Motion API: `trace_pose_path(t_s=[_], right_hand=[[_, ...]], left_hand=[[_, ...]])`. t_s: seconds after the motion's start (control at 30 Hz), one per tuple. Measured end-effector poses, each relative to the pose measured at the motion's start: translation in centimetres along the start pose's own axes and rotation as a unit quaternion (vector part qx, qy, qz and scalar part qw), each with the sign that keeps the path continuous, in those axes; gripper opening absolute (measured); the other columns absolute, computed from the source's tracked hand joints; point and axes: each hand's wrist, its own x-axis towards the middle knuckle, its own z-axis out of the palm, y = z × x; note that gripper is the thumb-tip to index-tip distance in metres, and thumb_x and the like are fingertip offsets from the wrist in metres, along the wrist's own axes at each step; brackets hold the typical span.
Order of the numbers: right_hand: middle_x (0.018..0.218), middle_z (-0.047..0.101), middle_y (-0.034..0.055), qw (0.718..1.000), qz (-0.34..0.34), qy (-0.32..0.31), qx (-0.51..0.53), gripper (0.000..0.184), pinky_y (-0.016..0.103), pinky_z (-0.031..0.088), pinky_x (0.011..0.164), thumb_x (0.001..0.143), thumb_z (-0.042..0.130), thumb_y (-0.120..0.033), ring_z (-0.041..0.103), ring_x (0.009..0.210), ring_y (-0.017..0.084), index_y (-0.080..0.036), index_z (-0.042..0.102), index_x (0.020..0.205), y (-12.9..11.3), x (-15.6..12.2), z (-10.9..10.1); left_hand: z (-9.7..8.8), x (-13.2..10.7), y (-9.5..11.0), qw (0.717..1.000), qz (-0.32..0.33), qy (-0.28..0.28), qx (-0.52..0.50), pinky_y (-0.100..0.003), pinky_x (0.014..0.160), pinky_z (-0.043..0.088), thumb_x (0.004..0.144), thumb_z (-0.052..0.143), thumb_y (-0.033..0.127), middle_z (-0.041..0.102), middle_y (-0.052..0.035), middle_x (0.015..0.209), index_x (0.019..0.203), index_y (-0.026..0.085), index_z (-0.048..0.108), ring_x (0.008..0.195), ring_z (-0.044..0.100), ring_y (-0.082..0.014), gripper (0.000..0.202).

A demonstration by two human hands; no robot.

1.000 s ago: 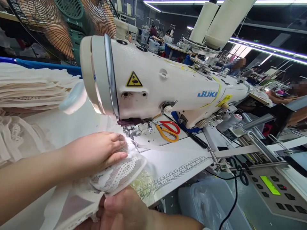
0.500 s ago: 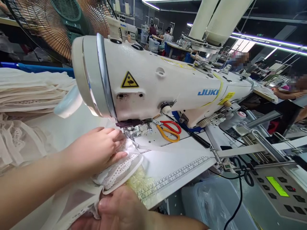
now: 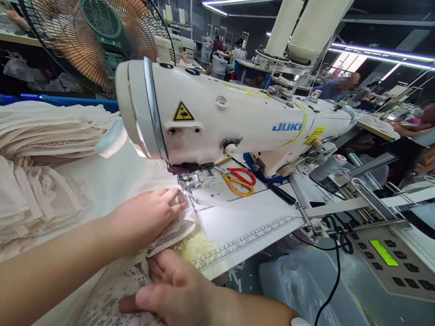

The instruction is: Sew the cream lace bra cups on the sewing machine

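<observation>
White lace-trimmed fabric runs from the lower left up to the presser foot of a JUKI sewing machine. My left hand has its fingers bent and pressed together on the fabric, just in front of the foot. Nearer to me, my right hand grips the fabric's edge between thumb and fingers; part of those fingers is hidden under the cloth. A white tape comes in flat from the right towards the foot.
Scissors with red and orange handles and a black-handled tool lie beside the needle area. Cream fabric is piled at left. A fan stands behind. A plastic bin and control panel are at right.
My left hand has moved slightly right along with the fabric. My right hand's thumb has shifted left and more lace shows beneath it. The whole view has swung a little.
</observation>
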Motion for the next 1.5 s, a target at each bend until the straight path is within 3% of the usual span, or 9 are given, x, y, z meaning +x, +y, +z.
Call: trace_pose_path(t_s=[0.1, 0.2, 0.3, 0.43, 0.53, 0.67, 0.87, 1.03, 1.5], right_hand=[[0.103, 0.067, 0.0057, 0.963, -0.011, -0.074, -0.259, 0.037, 0.029, 0.050, 0.083, 0.071, 0.073, -0.042, 0.063, 0.093, 0.019, -0.020, 0.063, 0.099, -3.3, -3.5, -2.2], [0.093, 0.070, 0.0055, 0.819, -0.094, 0.000, -0.566, 0.020, 0.028, 0.050, 0.080, 0.090, 0.052, -0.027, 0.064, 0.083, 0.016, -0.018, 0.065, 0.102, -6.7, -4.8, -4.6], [0.140, 0.052, 0.0125, 0.684, -0.144, 0.043, -0.714, 0.047, 0.033, 0.047, 0.091, 0.085, 0.049, -0.009, 0.058, 0.113, 0.021, -0.019, 0.052, 0.132, -8.3, -2.9, -6.3], [0.138, 0.054, 0.0101, 0.571, -0.085, -0.003, -0.817, 0.034, 0.035, 0.050, 0.083, 0.087, 0.049, -0.010, 0.059, 0.110, 0.024, -0.023, 0.062, 0.116, -8.0, 0.3, -7.7], [0.136, 0.056, 0.0090, 0.567, -0.101, 0.001, -0.817, 0.021, 0.035, 0.050, 0.085, 0.086, 0.051, -0.012, 0.058, 0.113, 0.024, -0.019, 0.064, 0.101, -7.5, 0.9, -8.2], [0.151, 0.040, 0.0114, 0.595, -0.123, 0.001, -0.795, 0.047, 0.033, 0.048, 0.088, 0.083, 0.050, -0.011, 0.054, 0.119, 0.022, -0.017, 0.051, 0.129, -8.2, 1.5, -8.0], [0.109, 0.067, 0.0039, 0.494, -0.057, -0.044, -0.866, 0.021, 0.028, 0.034, 0.056, 0.087, 0.050, -0.018, 0.060, 0.085, 0.018, -0.021, 0.069, 0.096, -9.5, 2.6, -7.1], [0.104, 0.071, 0.0009, 0.503, -0.123, -0.016, -0.855, 0.017, 0.028, 0.031, 0.058, 0.089, 0.052, -0.016, 0.058, 0.082, 0.015, -0.019, 0.069, 0.087, -6.8, 0.8, -8.2], [0.101, 0.069, 0.0047, 0.492, -0.196, -0.005, -0.848, 0.020, 0.029, 0.035, 0.063, 0.088, 0.048, -0.012, 0.048, 0.075, 0.016, -0.015, 0.067, 0.091, -5.2, 0.1, -8.7]], left_hand=[[-0.3, -1.0, 2.1, 0.997, 0.060, -0.050, -0.026, -0.043, 0.090, 0.050, 0.077, 0.060, 0.014, 0.064, -0.0149, 0.123, 0.117, 0.022, 0.067, 0.109, 0.061, -0.0304, 0.041], [0.4, -2.5, 4.2, 0.990, 0.089, 0.019, -0.108, -0.041, 0.100, 0.045, 0.072, 0.064, 0.020, 0.067, -0.0079, 0.118, 0.103, 0.025, 0.070, 0.106, 0.062, -0.0250, 0.032], [1.2, -4.1, 5.9, 0.987, 0.047, 0.074, -0.135, -0.039, 0.104, 0.041, 0.079, 0.054, 0.015, 0.069, -0.0035, 0.097, 0.078, 0.024, 0.066, 0.089, 0.063, -0.0186, 0.015], [1.4, -5.3, 6.6, 0.986, 0.012, 0.129, -0.104, -0.039, 0.104, 0.039, 0.087, 0.044, 0.010, 0.068, -0.0024, 0.093, 0.079, 0.022, 0.060, 0.087, 0.062, -0.0171, 0.022], [1.3, -5.6, 6.3, 0.983, 0.007, 0.155, -0.100, -0.038, 0.102, 0.039, 0.092, 0.037, 0.010, 0.068, -0.0017, 0.091, 0.084, 0.020, 0.057, 0.085, 0.062, -0.0154, 0.024], [1.4, -5.2, 5.9, 0.979, 0.031, 0.174, -0.098, -0.038, 0.100, 0.039, 0.094, 0.037, 0.014, 0.070, -0.0009, 0.095, 0.086, 0.020, 0.057, 0.085, 0.063, -0.0154, 0.022], [2.0, -5.3, 5.3, 0.977, 0.030, 0.202, -0.065, -0.039, 0.099, 0.040, 0.094, 0.036, 0.014, 0.070, -0.0073, 0.111, 0.106, 0.016, 0.062, 0.095, 0.064, -0.0174, 0.029], [2.7, -5.4, 4.4, 0.979, 0.032, 0.200, -0.028, -0.041, 0.093, 0.040, 0.095, 0.039, 0.026, 0.063, -0.0088, 0.130, 0.136, 0.016, 0.050, 0.094, 0.063, -0.0211, 0.044], [2.4, -3.6, 0.8, 0.985, 0.101, 0.131, -0.044, -0.042, 0.083, 0.040, 0.095, 0.041, 0.031, 0.065, -0.0021, 0.127, 0.125, 0.029, 0.060, 0.076, 0.058, -0.0192, 0.036]])
